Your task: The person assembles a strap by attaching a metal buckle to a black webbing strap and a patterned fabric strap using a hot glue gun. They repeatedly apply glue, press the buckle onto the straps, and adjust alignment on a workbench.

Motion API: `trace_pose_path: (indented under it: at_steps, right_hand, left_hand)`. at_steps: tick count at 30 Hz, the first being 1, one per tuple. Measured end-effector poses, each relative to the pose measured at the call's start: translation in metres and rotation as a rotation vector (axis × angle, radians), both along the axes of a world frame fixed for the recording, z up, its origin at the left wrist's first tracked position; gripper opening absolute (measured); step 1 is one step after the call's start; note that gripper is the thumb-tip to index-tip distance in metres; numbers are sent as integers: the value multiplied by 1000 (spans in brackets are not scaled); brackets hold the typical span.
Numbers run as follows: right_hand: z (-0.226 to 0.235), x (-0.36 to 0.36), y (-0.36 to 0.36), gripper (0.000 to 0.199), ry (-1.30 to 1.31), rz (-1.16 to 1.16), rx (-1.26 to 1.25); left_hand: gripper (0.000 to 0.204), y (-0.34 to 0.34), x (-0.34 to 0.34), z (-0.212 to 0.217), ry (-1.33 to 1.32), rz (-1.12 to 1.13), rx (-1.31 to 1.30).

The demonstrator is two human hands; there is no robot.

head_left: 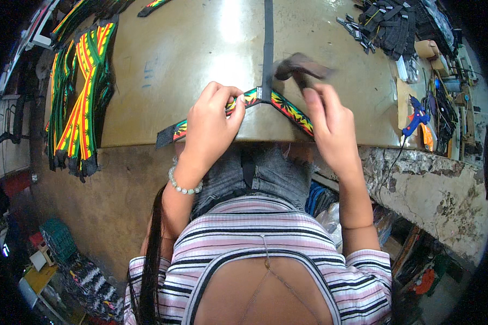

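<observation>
Head view: hands point(214, 122) on patterned strap point(293, 112).

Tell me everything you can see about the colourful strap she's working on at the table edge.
The patterned strap is a woven band with red, yellow and green leaf motifs on black, ending at its left in a plain black tip. It lies flat along the near edge of the worn tan table. A black webbing strip meets it at the middle, running away across the tabletop. The left hand pinches it just left of that junction; the right hand rests over its right part, fingers blurred.
</observation>
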State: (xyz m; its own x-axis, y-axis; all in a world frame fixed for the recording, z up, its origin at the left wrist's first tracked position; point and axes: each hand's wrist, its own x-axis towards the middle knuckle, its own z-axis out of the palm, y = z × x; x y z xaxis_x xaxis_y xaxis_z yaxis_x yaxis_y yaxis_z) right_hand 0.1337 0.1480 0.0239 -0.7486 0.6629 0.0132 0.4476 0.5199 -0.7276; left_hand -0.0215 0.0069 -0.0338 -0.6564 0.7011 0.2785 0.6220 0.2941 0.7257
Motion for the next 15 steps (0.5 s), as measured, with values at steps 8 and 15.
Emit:
trace_pose_path:
  at_steps: [8,15]
  right_hand:
    - [-9,15,6,38,-110,42,127]
    - [-40,32,101,37,-145,-190,804]
  left_hand:
    - [22,-1,3,8,47,-45,-32]
    - [20,-1,2,24,192,-156,-286]
